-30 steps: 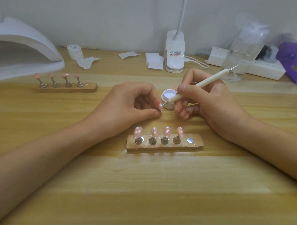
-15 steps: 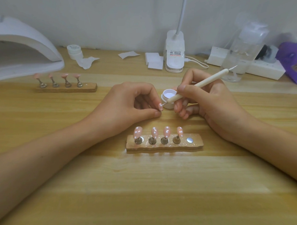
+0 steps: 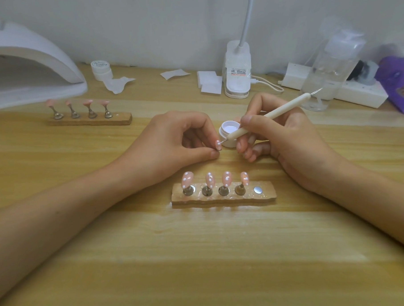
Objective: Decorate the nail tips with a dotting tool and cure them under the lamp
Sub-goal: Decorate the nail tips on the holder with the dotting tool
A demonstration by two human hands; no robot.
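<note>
Left grip (image 3: pixel 172 140): thumb and forefinger pinched on one small pink nail tip (image 3: pixel 218 144), other fingers curled under. Whether the tip sits on a stand cannot be told. White dots show on its face.

Right grip (image 3: pixel 286 137): closed pen-style on the white dotting tool (image 3: pixel 271 115), thumb on top and fingers below. The fine lower point of the tool touches the held nail tip. The upper end, also metal-pointed, slants back and to the right.

Open white pot (image 3: pixel 225 126): stands between the two hands, just behind the tool point and just beside the right fingers.

Near holder (image 3: pixel 221 197): a wooden strip in front of both hands, apart from them. Four dotted tips (image 3: pixel 187 179) stand upright on metal stands. The fifth place, at the right end, shows a bare metal disc (image 3: pixel 258 190).

Far holder (image 3: pixel 90 118): back left, with four pink tips on stands; dots not discernible. It lies just in front of the mouth of the white curing lamp (image 3: pixel 26 68).

Back edge of the desk (image 3: pixel 201 257), left to right:
- small lidded jar (image 3: pixel 101 69)
- paper wipes (image 3: pixel 209 82)
- desk-lamp base (image 3: pixel 236 70)
- clear bottle (image 3: pixel 331 64)
- power strip (image 3: pixel 355 93)
</note>
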